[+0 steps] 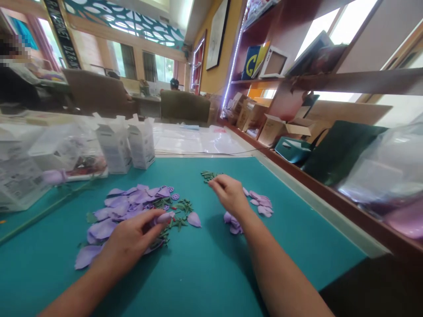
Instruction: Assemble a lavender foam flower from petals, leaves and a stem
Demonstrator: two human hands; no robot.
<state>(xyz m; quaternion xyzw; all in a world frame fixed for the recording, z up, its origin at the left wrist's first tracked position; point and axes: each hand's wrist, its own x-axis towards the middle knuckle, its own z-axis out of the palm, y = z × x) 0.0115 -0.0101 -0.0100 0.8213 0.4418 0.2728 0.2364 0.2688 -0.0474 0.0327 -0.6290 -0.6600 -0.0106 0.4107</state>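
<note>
My left hand (132, 235) pinches a small rolled lilac flower bud (164, 217) between thumb and fingers. Below and around it spreads a heap of lilac artificial petals (115, 207), with small green leafy pieces (181, 207) and purple spoked discs (175, 197) at its right side. One loose petal (194, 219) lies apart. My right hand (231, 193) is closed in a pinch beside a little pile of short green stem pieces (207, 175); whatever is between its fingertips is too small to tell. Lilac petals (261, 202) and a purple cluster (233, 223) lie near that wrist, partly covered.
White boxes (141, 143) stand at the back left of the green mat (205, 273). A lilac flower (54, 177) on a long green stem (49, 209) lies at left. Shelves with cardboard boxes (272, 130) and plastic bags (380, 176) line the right. Other people sit farther back.
</note>
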